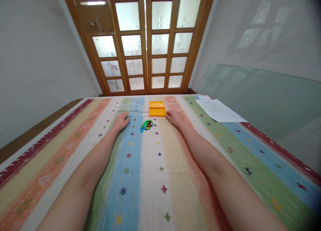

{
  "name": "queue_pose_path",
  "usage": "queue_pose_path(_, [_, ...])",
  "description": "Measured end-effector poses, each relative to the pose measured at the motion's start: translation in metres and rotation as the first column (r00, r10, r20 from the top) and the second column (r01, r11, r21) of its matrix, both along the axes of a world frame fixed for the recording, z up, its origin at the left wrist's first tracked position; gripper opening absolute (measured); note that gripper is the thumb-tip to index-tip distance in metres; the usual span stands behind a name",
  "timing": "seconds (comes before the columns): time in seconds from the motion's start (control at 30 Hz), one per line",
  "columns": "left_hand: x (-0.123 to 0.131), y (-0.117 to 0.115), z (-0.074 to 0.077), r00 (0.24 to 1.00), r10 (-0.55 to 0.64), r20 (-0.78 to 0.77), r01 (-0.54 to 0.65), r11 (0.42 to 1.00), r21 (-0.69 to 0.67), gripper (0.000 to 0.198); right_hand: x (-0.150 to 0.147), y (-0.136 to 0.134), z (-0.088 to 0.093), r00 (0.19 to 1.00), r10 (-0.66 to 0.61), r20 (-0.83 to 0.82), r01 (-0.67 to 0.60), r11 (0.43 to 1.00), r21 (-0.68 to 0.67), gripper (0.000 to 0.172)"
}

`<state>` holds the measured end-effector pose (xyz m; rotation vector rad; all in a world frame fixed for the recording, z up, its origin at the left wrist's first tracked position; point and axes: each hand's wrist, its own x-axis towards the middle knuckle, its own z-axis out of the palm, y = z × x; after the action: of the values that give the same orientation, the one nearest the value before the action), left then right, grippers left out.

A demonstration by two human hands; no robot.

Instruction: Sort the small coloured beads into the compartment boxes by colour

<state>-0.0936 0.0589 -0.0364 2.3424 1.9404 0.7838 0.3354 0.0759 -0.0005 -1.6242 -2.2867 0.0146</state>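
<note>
An orange two-part tray (157, 112) lies toward the far side of the striped tablecloth. At its right edge is my right hand (175, 118), its fingertips closed at the tray's near right corner. To the left stands a clear plastic container (134, 109), hard to make out against the cloth. My left hand (121, 121) is at that container's near left side, fingers bent together; what they grip is too small to tell. Between the hands and slightly nearer sits a small pile of green, blue, brown and yellow pieces (146, 125).
White printed sheets (219, 111) lie at the far right of the table. A striped, patterned cloth (152, 190) covers the table. Beyond its far edge stand wooden doors with glass panes (160, 43), with walls on both sides.
</note>
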Motion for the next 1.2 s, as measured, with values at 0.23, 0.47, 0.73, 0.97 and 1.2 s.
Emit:
queue_pose_path(0.23, [0.002, -0.003, 0.003, 1.000, 0.006, 0.005, -0.006, 1.000, -0.017, 0.055, -0.001, 0.001, -0.001, 1.000, 0.008, -0.020, -0.008, 1.000, 0.011, 0.027])
queue_pose_path(0.47, [0.004, -0.005, 0.005, 1.000, 0.021, -0.006, -0.022, 1.000, -0.016, 0.055, -0.002, -0.001, 0.003, 1.000, 0.009, -0.016, -0.009, 1.000, -0.001, 0.026])
queue_pose_path(0.73, [0.007, -0.008, 0.007, 1.000, 0.026, 0.011, -0.026, 0.999, -0.023, 0.053, -0.005, -0.007, 0.008, 0.999, -0.022, 0.028, 0.023, 0.999, -0.025, 0.031])
queue_pose_path(0.97, [0.007, -0.007, 0.007, 1.000, 0.012, 0.011, -0.012, 1.000, -0.014, 0.054, -0.004, -0.010, 0.009, 0.998, -0.043, 0.052, 0.045, 0.999, -0.022, 0.035])
queue_pose_path(1.2, [0.006, -0.006, 0.006, 1.000, 0.009, 0.010, -0.009, 1.000, -0.011, 0.055, -0.004, -0.013, 0.009, 0.999, -0.020, 0.039, 0.021, 1.000, -0.017, 0.034])
